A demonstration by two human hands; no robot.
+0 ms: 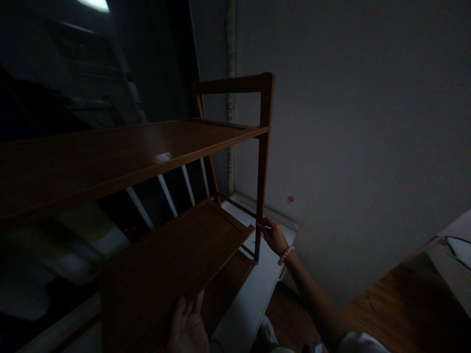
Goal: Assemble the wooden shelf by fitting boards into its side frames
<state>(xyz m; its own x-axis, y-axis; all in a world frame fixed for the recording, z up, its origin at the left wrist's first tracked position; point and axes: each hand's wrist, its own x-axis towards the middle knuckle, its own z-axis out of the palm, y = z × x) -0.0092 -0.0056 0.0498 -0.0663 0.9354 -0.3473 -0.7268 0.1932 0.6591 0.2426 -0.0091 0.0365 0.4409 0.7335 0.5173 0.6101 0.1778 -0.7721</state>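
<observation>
A brown wooden shelf rack (265, 108) stands on a white surface, its top board (121, 152) fixed between the uprights. Below that, a loose-looking middle shelf board (172, 245) sits tilted, its right end just short of the front post. My left hand (188, 327), palm up, grips this board's front edge from beneath. At the board's right corner my right hand (272, 236), with a beaded bracelet (286, 255) on the wrist, pinches at the front post. Whatever its fingertips hold is too small and dark to make out.
A lowest board (230, 279) lies under the tilted one, just over the white tabletop (245, 309). A dark window with white bars (167, 195) is behind the rack, and a grey wall (349, 147) rises on the right. The room is dim.
</observation>
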